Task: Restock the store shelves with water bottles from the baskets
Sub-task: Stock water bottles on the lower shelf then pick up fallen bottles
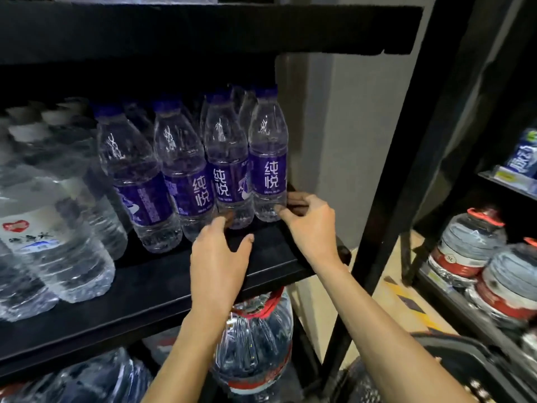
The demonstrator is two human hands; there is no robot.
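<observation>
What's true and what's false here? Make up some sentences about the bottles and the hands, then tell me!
1. The purple-label bottles stand on the black shelf. True.
2. The right hand holds the rightmost bottle by its cap. False: it grips the base.
3. The left hand touches the base of the neighbouring bottle. True.
4. The big jug under the shelf has a blue handle. False: its handle is red.

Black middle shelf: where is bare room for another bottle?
Bare front strip of the black shelf board, before the purple-labelled clear bottles, right of the large clear jugs. Packed behind; the left hand and right hand fill the right corner.
</observation>
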